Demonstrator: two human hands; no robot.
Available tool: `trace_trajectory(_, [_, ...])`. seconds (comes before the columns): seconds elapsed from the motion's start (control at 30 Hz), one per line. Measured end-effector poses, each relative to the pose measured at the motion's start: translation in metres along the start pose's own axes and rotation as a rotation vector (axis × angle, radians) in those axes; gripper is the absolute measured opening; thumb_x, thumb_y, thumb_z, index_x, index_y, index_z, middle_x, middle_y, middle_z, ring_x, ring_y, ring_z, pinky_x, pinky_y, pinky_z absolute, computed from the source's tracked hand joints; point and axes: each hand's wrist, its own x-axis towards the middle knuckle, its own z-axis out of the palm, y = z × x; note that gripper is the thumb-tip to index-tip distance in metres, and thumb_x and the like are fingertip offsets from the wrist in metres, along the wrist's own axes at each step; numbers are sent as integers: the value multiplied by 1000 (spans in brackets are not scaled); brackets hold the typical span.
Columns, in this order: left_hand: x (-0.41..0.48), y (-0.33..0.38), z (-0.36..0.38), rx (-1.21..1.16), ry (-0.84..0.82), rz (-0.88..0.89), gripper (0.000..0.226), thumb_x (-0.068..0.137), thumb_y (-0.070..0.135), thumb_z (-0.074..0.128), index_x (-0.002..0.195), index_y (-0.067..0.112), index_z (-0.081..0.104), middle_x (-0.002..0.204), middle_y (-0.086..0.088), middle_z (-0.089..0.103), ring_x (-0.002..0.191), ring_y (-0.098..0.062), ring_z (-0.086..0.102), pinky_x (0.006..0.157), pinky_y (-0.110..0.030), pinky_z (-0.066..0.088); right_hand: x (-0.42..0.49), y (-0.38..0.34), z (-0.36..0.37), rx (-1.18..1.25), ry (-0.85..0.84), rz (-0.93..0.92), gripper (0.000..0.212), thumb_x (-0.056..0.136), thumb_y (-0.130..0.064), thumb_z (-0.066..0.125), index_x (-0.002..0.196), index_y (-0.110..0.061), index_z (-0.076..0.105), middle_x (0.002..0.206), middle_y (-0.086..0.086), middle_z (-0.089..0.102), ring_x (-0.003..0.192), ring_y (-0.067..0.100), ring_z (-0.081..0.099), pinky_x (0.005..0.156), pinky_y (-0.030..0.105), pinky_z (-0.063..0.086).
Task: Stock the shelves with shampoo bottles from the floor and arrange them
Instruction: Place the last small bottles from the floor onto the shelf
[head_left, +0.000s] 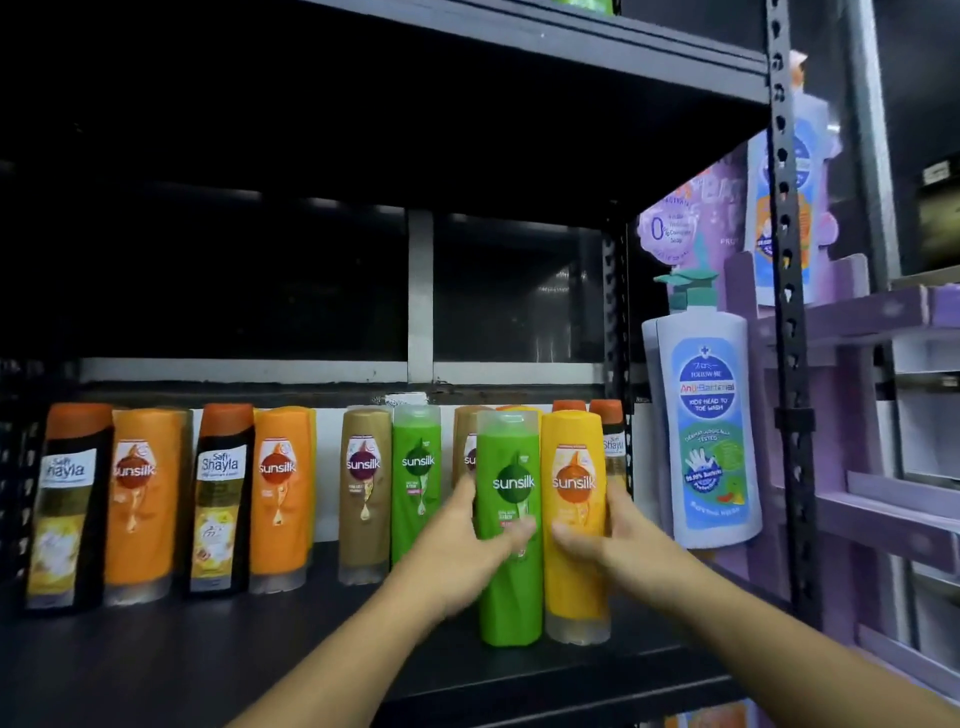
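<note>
Head view: a dark shelf (208, 649) carries a back row of standing bottles, running from 9 o'clock toward the middle: a black bottle (67, 499), an orange bottle (140, 493), a second black bottle (221, 499), a second orange bottle (280, 493), a brown bottle (365, 488) and a green one (418, 478). More bottles stand partly hidden behind the hands. In front of the row, near the shelf's front edge, the left hand (467, 540) grips a green shampoo bottle (506, 467), thumb across its label and fingers curled behind it. The right hand (608, 540) grips a yellow shampoo bottle (574, 483) the same way, fingers wrapped round its right side. The yellow bottle is at 3 o'clock of the green one, side against side. Their bases sit at the board; whether they bear on it I cannot tell. Both have the long axis upright and the labels facing the camera; the green one has its clear cap on top, the yellow one a clear part at its foot. Bare board lies at 8 o'clock of the pair, and dark open space rises above the bottles to the next shelf. At 3 o'clock, past a perforated black post (784, 260), a white pump bottle (709, 431) hangs against a purple display rack (841, 322).
</note>
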Motion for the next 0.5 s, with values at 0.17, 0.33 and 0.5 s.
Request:
trace_trajectory(0.17, [-16,-34,10,55,-109,-53,48,87,37,81,123,48,51,123,29,65,108,18,59,104,-16,47,-18,29,-9,-208,-103,85,54,89,-23,76,121,-47,39,117,-27,62,102,-11,62,79,9,49])
trace_trajectory(0.33, [7,-24,29,126,-157,-46,65,88,36,80,142,43,45,136,22,61,123,-3,59,111,-31,46,-8,38,-27,-289,-32,98,59,92,-20,73,134,-38,36,114,-29,58,96,-13,57,71,5,47])
trace_trajectory(0.5, [45,-11,80,199,-196,-22,65,90,39,77,144,37,43,139,16,57,127,-10,55,105,-27,44,12,58,-70,-402,91,189,52,90,-26,75,129,-35,42,125,-11,62,112,12,61,102,37,51])
